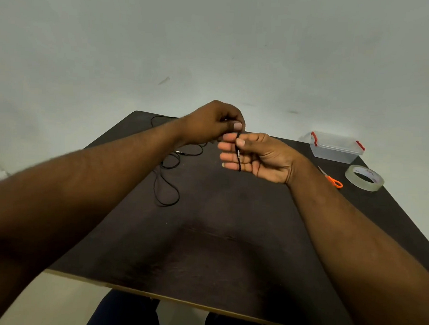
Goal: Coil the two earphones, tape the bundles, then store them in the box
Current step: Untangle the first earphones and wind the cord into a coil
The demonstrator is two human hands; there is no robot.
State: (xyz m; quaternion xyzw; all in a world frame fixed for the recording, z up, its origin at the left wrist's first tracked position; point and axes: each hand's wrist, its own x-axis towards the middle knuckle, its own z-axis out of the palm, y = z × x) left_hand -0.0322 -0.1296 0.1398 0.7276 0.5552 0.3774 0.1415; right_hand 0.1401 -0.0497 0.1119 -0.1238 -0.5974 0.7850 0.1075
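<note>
Hanging limp across the flat fingers of the right hand [252, 155], the thin black earphone cord [238, 153] is pinned there by the thumb; its upper end is pinched by the left hand [214, 123]. Being light and floppy, it is best held at the gathered loops. Slack trails on the surface [217, 224]; the box [336, 147] stands beyond.

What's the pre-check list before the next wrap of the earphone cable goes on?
1. Cable anchored: right hand thumb pins the black earphone cable across its straight fingers. Ok.
2. Feed end held: left hand pinches the cable just above the right fingers. Ok.
3. Slack free: the loose cable loops lie untangled-looking on the dark table, though part is hidden behind the left arm. Cannot tell.
4. Tape ready: clear tape roll at the right edge. Ok.
5. Cutter ready: orange-handled scissors beside the roll. Ok.
6. Clear plastic box open: cannot tell.
</note>
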